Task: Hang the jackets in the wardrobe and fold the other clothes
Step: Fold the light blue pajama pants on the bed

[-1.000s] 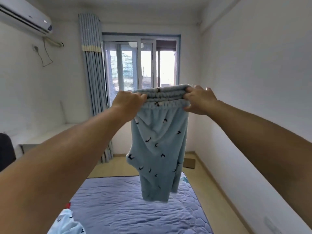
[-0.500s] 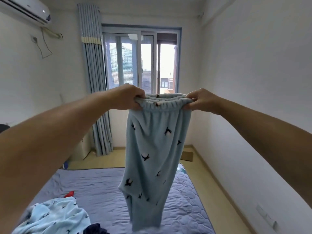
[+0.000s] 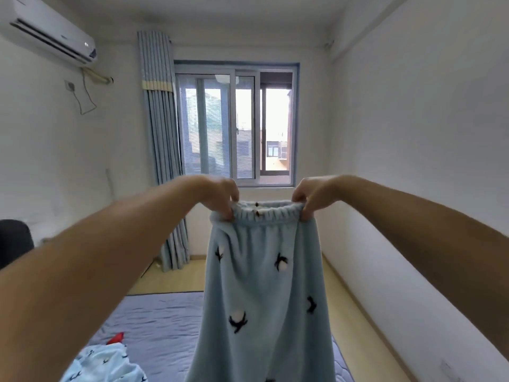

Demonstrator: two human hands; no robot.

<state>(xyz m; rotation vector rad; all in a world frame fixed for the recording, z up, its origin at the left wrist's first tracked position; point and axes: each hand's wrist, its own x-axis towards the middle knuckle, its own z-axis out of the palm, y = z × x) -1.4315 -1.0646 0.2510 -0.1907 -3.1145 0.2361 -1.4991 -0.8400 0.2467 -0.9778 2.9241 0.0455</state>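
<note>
We hold the pants [image 3: 264,293] up by the waistband, left hand [image 3: 220,197] and right hand [image 3: 311,197] each pinching a corner, hanging over the bed [image 3: 159,323].

The trousers [image 3: 264,285] were a thick, fluffy fleece, matt, with a gathered elastic waistband. Below and left of them the mattress cover [image 3: 159,326] was quilted cloth, and the garment [image 3: 102,365] lying on it looked a soft cloth too. Behind the trousers the floor [image 3: 176,282] was smooth pale wood, the curtain [image 3: 162,150] pleated matt cloth, the window [image 3: 237,128] glass in smooth pale frames. High to their left the air conditioner [image 3: 52,31] was glossy white plastic. The walls [image 3: 413,119] around were matt paint.
</note>
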